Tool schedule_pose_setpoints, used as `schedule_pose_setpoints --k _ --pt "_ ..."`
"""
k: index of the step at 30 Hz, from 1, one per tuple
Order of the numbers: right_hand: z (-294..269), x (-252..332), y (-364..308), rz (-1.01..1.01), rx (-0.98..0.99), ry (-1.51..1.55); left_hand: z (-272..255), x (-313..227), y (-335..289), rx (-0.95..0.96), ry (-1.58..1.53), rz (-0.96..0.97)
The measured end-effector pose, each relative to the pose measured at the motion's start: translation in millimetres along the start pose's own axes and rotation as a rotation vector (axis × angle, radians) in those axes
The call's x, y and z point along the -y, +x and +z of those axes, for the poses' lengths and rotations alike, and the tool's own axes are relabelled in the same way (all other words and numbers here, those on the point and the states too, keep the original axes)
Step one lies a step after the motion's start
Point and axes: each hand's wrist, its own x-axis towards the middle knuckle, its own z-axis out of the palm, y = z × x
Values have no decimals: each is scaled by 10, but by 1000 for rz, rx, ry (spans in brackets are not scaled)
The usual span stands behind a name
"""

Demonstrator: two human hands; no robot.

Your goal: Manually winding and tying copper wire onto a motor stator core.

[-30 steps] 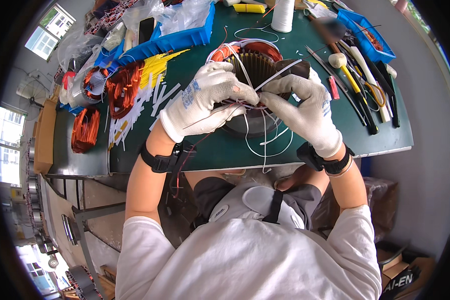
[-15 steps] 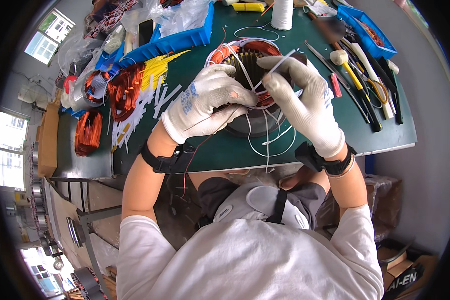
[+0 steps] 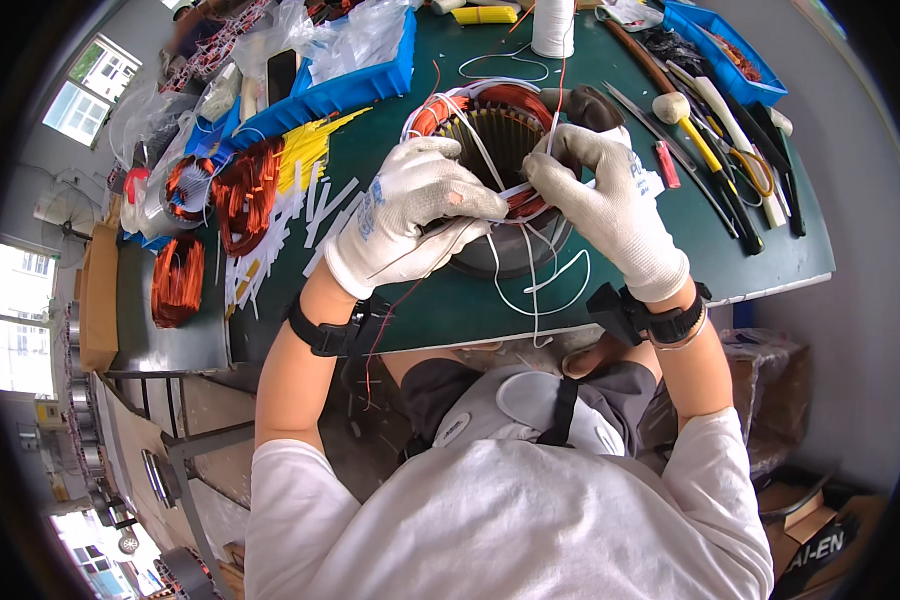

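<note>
On green bench [image 3: 670,250], motor stator [image 3: 500,130] at centre. Left hand [image 3: 410,215] and right hand [image 3: 595,195], both gloved, fingers pinched on white lacing cord [image 3: 530,285] at stator's near rim. Step, likely: lacing copper winding. Next: steady pull, cord kept taut.

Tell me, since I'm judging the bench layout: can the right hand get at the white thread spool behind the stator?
Probably yes: the spool stands uncovered just beyond the stator, though the right hand now pinches white cord.

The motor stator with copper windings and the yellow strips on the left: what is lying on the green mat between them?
In the head view, loose white strips lie scattered on the green mat between the stator and the yellow strips; the gloved left hand covers part of that stretch.
</note>
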Motion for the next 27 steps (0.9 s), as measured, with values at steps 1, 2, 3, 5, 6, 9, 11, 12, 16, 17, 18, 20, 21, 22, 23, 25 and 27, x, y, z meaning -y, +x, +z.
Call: schedule_pose_setpoints --k 1,2,3,5,6,9,11,12,16,17,18,20,21,22,23,25,27 --pt "31 -19 -26 -31 -18 -42 6 -9 -4 1 3 -5" --pt "62 -41 -52 -36 -35 -33 11 -12 -6 -17 16 6" --pt "102 -66 -67 -47 -62 -5 16 -14 -8 -36 29 17" --pt "167 -116 -90 -7 -104 196 37 -21 -15 -48 7 5" --pt "187 -135 -90 -14 -107 211 46 -21 -16 -61 -15 -8" --pt "235 -161 -75 -15 -184 301 63 -16 -14 -49 33 14" --pt "234 -150 -55 -22 -233 314 71 -2 0 -40 50 10" --pt "225 -141 -48 -7 -222 312 69 5 5 -45 38 23" --pt "143 -105 -71 -16 -209 277 57 10 -4 -17 15 -34" --pt "112 -99 -82 18 -113 290 51 10 -7 -13 16 -19" --pt "88 -98 -93 92 -44 281 45 8 -12 -9 17 -4" --pt "58 -108 -112 61 31 228 53 11 -13 -5 37 31" --pt "48 -118 -121 34 12 247 64 10 -13 -24 35 35" --pt "56 -128 -123 -25 1 269 75 11 -9 -41 33 43" --pt "58 -139 -128 -58 -2 217 89 8 -8 -58 64 50" --pt "85 -161 -134 -58 -35 176 122 14 8 -89 61 63" --pt "114 -174 -145 -80 -41 170 127 4 11 -80 169 114"
